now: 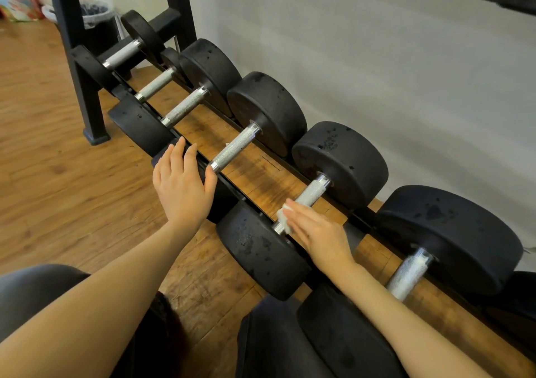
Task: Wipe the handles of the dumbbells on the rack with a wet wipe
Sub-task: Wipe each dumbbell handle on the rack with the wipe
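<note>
Several black dumbbells with knurled silver handles lie in a row on a low black rack (203, 157). My right hand (316, 232) lies flat with straight fingers on a white wet wipe (282, 218), pressing it against the near end of one dumbbell handle (311, 193). My left hand (182, 183) rests open on the near black head of the neighbouring dumbbell, whose handle (235, 149) is bare. Another handle (409, 273) shows at the right, past my right forearm.
The rack's black upright (78, 67) stands on the wooden floor (58, 189) at the left. A grey wall (377, 58) runs close behind the dumbbells. A bin with a plastic liner (94, 12) sits at the far end. My knees fill the bottom edge.
</note>
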